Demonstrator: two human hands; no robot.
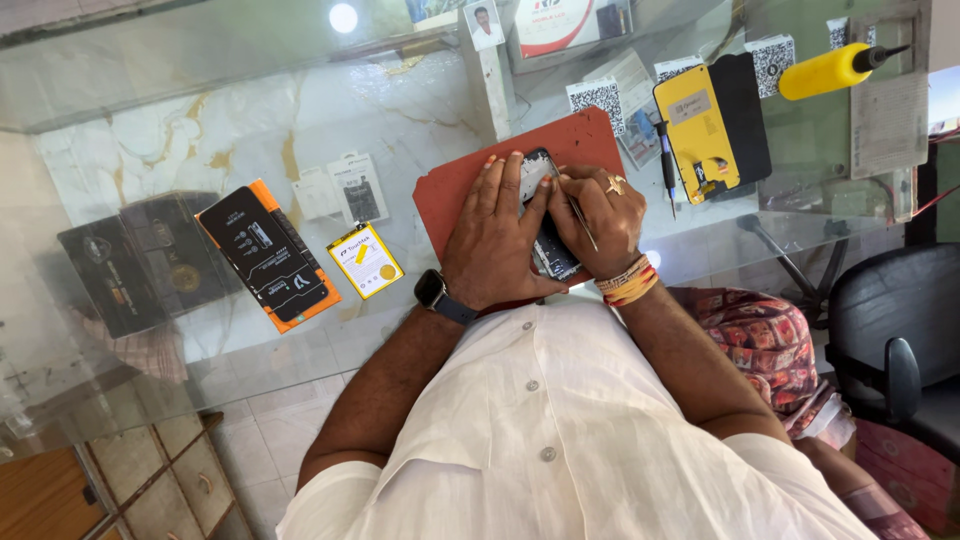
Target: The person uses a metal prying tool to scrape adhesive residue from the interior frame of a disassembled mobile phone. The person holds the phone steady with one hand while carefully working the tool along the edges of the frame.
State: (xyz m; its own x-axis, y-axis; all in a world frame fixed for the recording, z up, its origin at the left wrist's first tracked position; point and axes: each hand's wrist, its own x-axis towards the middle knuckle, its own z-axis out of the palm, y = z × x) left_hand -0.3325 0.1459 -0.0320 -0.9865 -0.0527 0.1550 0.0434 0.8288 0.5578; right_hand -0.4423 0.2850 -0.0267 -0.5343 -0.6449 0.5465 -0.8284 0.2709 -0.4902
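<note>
The opened phone [545, 215] lies on the red work mat [450, 195], which sits on the glass counter [150, 80], right in front of the person in the white shirt. The left hand [495, 235], with a dark smartwatch [433, 292] on its wrist, lies flat across the phone's left side, fingers spread and pressing it down rather than closing round it. The right hand [600, 215], wearing a gold ring and coloured thread bands at the wrist, pinches a pair of thin tweezers [578, 215] and works their tip into the upper part of the phone.

Past the mat, to the right, a yellow phone back panel [697, 135] rests against a black one, with a small screwdriver [667, 165] just beside them and a yellow-handled tool [825, 70] further off. To the left lie a small yellow-labelled battery pack [365, 260], an orange-edged black box [265, 255] and a dark box [135, 262].

From where I stand, the risk looks to be the tweezers' sharp tip: if it slips, it could scratch the board or tear a thin cable inside. The phone also overhangs the mat's near edge a little, so a hard push might skid it on the glass.
</note>
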